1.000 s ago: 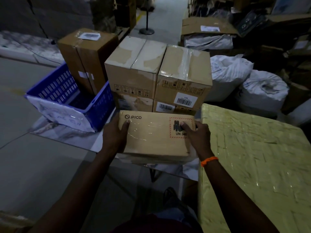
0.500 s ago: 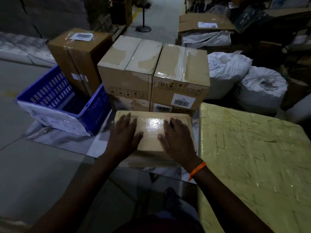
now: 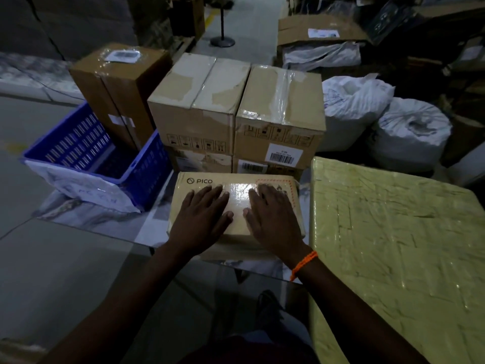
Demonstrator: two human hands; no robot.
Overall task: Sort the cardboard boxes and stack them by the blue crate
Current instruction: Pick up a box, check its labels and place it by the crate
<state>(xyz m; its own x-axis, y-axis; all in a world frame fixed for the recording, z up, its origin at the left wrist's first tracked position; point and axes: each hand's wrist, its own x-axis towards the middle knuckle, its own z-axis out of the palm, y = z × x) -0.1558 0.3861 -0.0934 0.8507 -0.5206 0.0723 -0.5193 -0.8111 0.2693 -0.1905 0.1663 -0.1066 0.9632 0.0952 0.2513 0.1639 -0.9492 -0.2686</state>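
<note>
A flat PICO cardboard box (image 3: pixel 237 185) lies on the glossy table, right in front of a stack of taped cardboard boxes (image 3: pixel 236 114). My left hand (image 3: pixel 202 219) lies flat on the box top, fingers straight. My right hand (image 3: pixel 273 219), with an orange thread on its wrist, rests flat on the top beside it. The blue crate (image 3: pixel 141 169) stands to the left of the box, with white paper over its near wall. A tall brown box (image 3: pixel 120 88) stands behind the crate.
A large parcel wrapped in yellowish film (image 3: pixel 393 245) fills the right side, touching the PICO box. Two white sacks (image 3: pixel 380 119) sit behind it. More cartons (image 3: pixel 315 32) and a post stand (image 3: pixel 222 40) lie further back. The table edge (image 3: pixel 105 232) runs below the crate.
Both hands have left the box's sides and come to lie flat on its top. The box now sits slightly closer to the stack.
</note>
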